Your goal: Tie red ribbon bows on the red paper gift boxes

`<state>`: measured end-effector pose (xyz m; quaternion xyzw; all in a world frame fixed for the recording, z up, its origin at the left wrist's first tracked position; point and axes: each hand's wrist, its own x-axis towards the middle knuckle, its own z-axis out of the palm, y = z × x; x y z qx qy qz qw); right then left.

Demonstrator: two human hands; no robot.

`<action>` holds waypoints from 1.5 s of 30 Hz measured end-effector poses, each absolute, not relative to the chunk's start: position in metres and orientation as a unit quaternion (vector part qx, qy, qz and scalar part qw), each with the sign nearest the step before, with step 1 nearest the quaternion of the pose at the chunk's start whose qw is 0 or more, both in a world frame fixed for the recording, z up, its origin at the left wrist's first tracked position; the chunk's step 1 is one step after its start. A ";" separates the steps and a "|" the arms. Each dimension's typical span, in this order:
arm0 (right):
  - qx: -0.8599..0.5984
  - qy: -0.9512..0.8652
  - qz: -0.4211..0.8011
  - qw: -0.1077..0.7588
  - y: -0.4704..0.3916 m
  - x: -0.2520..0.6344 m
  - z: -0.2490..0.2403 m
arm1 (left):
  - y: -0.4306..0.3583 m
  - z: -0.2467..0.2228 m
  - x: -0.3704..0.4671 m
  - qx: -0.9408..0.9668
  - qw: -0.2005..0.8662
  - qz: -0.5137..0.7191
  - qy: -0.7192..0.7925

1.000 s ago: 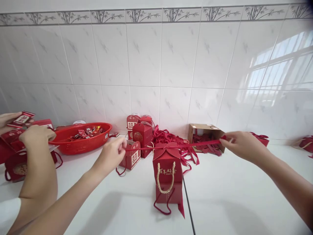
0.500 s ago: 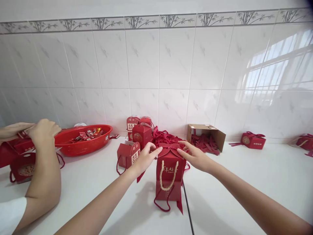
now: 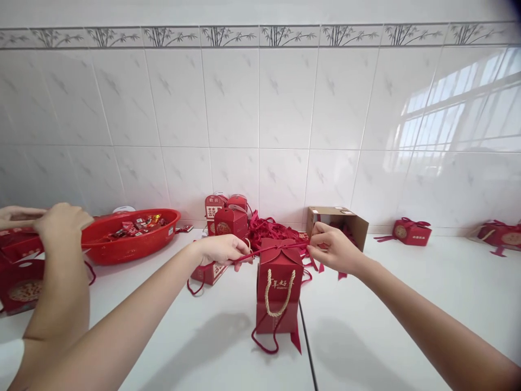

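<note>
A tall red gift box (image 3: 279, 296) stands upright in front of me, its petal-like top flaps folded in. A gold rope handle (image 3: 280, 309) hangs on its front, with a dark red cord below. Across the top runs a red ribbon (image 3: 260, 251), drawn taut to both sides. My left hand (image 3: 226, 251) pinches the ribbon left of the box. On the other side, my right hand (image 3: 329, 247) is closed on the ribbon's other stretch. Behind the box lies a heap of red ribbons (image 3: 268, 228).
Several red boxes (image 3: 230, 221) stand behind my left hand. A red basin (image 3: 130, 247) of wrapped sweets sits left, beside a co-worker's hands (image 3: 61, 217) over other boxes. A cardboard box (image 3: 358, 225) holds ribbons. Ribbon-tied boxes (image 3: 412, 232) rest along the wall at right.
Both my hands have moved outward from the box top, left and right, pulling the ribbon straight between them. The view has shifted slightly to the right.
</note>
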<state>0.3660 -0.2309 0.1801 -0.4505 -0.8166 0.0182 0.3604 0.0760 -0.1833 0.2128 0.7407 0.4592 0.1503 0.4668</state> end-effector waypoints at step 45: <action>-0.511 -0.781 0.114 0.340 -0.211 0.325 0.203 | -0.197 0.195 0.109 0.826 0.191 0.382 0.369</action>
